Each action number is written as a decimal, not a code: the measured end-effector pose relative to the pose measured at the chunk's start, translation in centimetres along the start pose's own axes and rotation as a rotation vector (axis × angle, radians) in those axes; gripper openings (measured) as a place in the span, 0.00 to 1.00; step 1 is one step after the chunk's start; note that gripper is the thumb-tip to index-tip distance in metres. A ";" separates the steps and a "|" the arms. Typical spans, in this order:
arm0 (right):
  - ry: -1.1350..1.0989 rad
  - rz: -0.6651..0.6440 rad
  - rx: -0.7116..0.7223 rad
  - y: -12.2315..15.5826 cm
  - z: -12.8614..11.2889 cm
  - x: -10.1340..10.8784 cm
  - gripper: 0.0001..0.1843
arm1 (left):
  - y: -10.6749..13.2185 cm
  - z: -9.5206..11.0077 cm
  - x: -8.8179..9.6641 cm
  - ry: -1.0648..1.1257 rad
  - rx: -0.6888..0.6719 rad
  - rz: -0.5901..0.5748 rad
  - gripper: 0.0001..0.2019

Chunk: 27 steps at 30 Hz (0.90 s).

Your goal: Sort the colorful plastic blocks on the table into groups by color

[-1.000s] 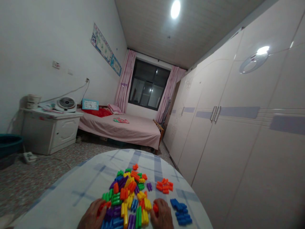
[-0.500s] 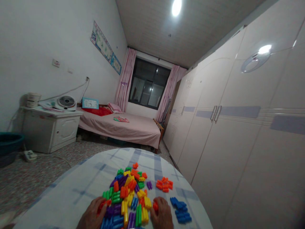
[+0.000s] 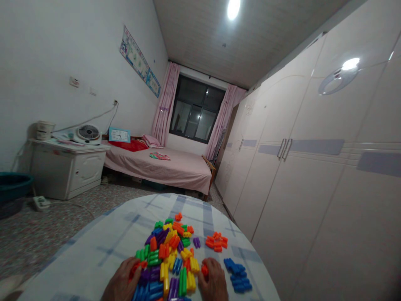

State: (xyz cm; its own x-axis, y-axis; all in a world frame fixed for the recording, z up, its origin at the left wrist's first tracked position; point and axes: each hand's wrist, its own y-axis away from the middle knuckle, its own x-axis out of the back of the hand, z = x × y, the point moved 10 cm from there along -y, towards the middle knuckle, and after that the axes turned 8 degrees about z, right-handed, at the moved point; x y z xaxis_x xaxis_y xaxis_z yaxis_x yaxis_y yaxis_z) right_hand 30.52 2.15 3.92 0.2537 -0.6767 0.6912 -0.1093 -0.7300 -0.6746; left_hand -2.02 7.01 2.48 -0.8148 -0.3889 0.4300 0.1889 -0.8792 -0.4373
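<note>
My left hand point(image 3: 120, 281) is at the left edge of a mixed pile of plastic building blocks, its fingers closed round an orange block point(image 3: 143, 264). On the pile's right side, my right hand point(image 3: 214, 281) has its fingers curled over another orange block point(image 3: 204, 270). Between them lie yellow blocks point(image 3: 191, 282), a green block point(image 3: 182, 281), purple blocks point(image 3: 151, 274) and blue blocks point(image 3: 150, 290). Farther back, the pile continues with more orange, purple, green and yellow blocks.
Right of the pile, a group of orange blocks point(image 3: 216, 241) and a group of blue blocks point(image 3: 238, 276) lie apart on the cloth-covered table point(image 3: 115, 234). Beyond stand a bed point(image 3: 184, 165) and a white cabinet point(image 3: 70, 169). A long wardrobe point(image 3: 313, 200) lines the right.
</note>
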 end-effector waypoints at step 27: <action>0.005 0.040 -0.012 -0.1 -0.5 0.9 0.07 | -0.2 -1.9 -0.8 0.002 0.004 0.004 0.17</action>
State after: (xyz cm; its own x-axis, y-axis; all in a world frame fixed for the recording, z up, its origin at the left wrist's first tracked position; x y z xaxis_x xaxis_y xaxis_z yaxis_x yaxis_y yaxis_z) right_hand 30.24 1.51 4.74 0.2442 -0.7058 0.6650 -0.1307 -0.7034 -0.6987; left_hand -2.43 8.00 0.70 -0.8154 -0.3917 0.4263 0.1941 -0.8787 -0.4362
